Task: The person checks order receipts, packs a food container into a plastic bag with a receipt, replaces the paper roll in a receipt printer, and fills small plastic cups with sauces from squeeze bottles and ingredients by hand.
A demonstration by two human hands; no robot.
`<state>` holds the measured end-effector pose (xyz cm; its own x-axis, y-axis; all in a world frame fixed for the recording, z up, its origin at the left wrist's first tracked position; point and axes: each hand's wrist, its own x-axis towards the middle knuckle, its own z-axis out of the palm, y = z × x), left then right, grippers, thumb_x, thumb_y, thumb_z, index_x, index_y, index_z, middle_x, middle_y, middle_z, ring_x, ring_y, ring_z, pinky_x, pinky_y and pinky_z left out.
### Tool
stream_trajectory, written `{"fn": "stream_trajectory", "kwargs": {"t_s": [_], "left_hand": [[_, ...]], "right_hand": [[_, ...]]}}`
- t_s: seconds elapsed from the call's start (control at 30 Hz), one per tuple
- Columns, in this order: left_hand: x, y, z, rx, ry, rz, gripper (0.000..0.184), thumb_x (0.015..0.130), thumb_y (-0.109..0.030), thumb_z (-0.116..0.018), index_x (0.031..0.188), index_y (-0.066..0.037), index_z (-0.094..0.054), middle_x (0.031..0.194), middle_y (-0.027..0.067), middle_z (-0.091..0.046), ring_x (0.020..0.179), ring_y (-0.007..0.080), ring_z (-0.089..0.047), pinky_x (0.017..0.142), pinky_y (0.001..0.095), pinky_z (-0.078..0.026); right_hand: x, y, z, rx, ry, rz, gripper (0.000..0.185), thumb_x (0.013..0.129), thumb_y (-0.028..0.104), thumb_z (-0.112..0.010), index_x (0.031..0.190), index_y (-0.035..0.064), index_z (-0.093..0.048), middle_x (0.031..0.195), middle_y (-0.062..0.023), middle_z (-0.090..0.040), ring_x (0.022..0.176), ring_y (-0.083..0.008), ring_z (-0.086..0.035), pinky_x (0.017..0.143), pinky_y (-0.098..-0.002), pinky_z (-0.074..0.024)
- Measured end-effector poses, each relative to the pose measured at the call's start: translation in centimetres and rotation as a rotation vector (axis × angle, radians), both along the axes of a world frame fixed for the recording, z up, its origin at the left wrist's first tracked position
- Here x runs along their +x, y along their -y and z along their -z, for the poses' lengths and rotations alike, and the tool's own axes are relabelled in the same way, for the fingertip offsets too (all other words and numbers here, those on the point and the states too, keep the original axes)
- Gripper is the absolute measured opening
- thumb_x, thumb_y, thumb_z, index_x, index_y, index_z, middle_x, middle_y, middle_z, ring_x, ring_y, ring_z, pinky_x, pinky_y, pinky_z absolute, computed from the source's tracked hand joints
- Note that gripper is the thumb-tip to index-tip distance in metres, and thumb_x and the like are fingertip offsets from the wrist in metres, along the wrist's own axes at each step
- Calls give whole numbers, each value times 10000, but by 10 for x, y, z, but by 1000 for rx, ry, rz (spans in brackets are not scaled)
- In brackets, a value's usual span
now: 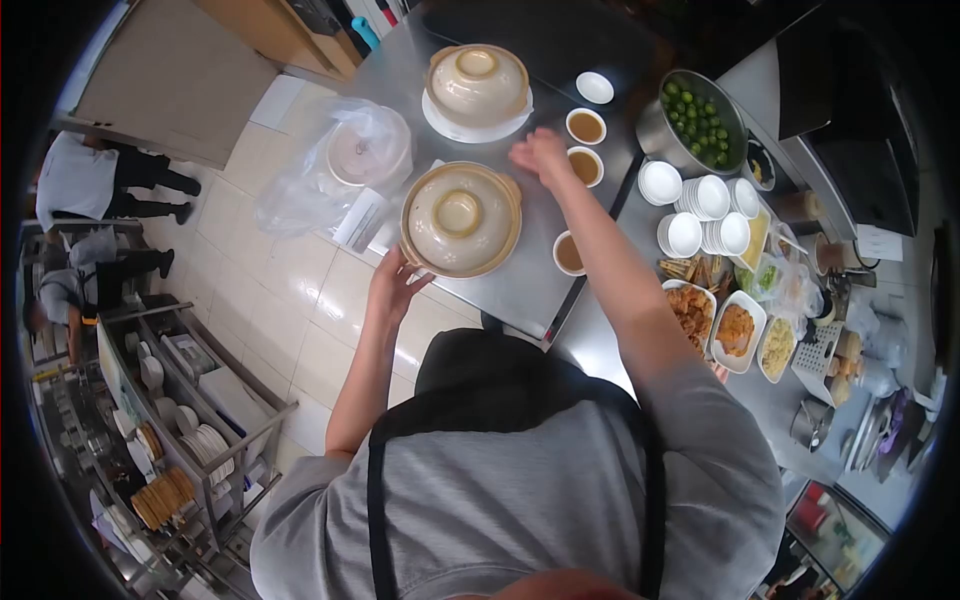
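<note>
Two lidded clay pots stand on the steel counter. At the lower left rim of the nearer pot (460, 220) is my left hand (397, 283), its fingers apart and touching the rim or the plate's edge. My right hand (540, 155) is over the counter between the far pot (478, 88) and the sauce bowls, fingers stretched out, nothing visible in it. A white plate (440, 128) lies under the far pot. Brown sauce fills small white bowls (585, 126) to the right, one (586, 167) partly behind my right wrist.
A plastic-wrapped tub (362, 150) sits left of the pots. Limes fill a steel pot (650, 125) at the right, near stacked white dishes (683, 235) and food trays (735, 332). Shelves (215, 440) and two people (75, 175) are at the left.
</note>
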<state>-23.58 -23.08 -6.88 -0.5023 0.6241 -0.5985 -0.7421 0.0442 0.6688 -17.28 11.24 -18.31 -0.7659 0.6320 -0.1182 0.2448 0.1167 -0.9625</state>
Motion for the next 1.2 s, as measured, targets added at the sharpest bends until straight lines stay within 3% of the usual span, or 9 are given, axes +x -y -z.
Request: {"fn": "stream_trajectory", "kwargs": {"t_s": [0.1,0.27,0.63,0.67,0.7,0.77,0.87,1.13,1.2], "left_hand": [[-4,6,15,-67,-45,90,413,865,-195,-501,1220,-15,-390,1039,116,-553,924,223,-567,798,358,-485],[1,-11,10,-178,-276,116,243,816,11,-456,1058,28,-437,926,150,-591,801,232,-628,692,284,-553],[2,-27,23,-228,-335,42,145,835,-43,-491,963,24,-495,841,147,-607,672,213,-638,572,267,-566],[2,-32,27,-172,-320,30,154,828,-25,-488,972,27,-491,858,148,-606,689,221,-638,579,278,-568],[1,-38,33,-115,-301,18,165,820,-7,-486,982,30,-487,875,149,-604,707,230,-638,587,288,-570],[0,-55,37,-72,-261,1,241,811,5,-502,1041,44,-444,949,163,-582,767,248,-630,625,321,-571],[0,-88,35,-7,-254,-29,216,826,-8,-505,1022,44,-431,913,166,-579,731,255,-625,639,338,-570],[-31,-170,66,47,-308,4,133,823,56,-445,955,43,-453,917,175,-557,780,268,-609,750,417,-545],[-27,-184,61,60,-281,22,139,835,40,-430,972,50,-452,954,176,-548,825,278,-599,788,421,-528]], "right_hand": [[-40,-14,-39,-343,57,311,350,838,73,-458,1165,-26,-382,915,-182,-585,754,-300,-625,643,-374,-553],[-77,-11,-74,-274,128,295,263,781,-10,-468,1033,-84,-479,934,-224,-582,728,-300,-635,573,-358,-560],[-149,-28,-80,-526,23,259,328,770,7,-501,1085,-83,-491,924,-192,-607,777,-263,-640,604,-331,-559],[-141,-31,-89,-199,155,265,340,770,36,-525,1095,-61,-497,920,-181,-614,767,-251,-639,628,-338,-544],[-126,-32,-101,125,296,260,353,771,66,-548,1105,-38,-503,916,-170,-621,758,-238,-638,651,-344,-529],[-76,-16,-126,307,-65,463,371,745,149,-588,1076,-8,-531,920,-161,-626,863,-297,-604,773,-373,-477],[20,22,-155,305,-457,466,255,815,145,-583,1058,72,-556,886,-83,-642,828,-199,-625,706,-261,-483],[320,124,-180,714,267,800,174,791,18,-556,959,39,-600,903,-106,-603,773,-197,-589,685,-270,-466],[381,147,-182,457,355,1078,196,829,26,-515,1018,17,-566,915,-84,-602,784,-162,-590,693,-270,-484]]}}
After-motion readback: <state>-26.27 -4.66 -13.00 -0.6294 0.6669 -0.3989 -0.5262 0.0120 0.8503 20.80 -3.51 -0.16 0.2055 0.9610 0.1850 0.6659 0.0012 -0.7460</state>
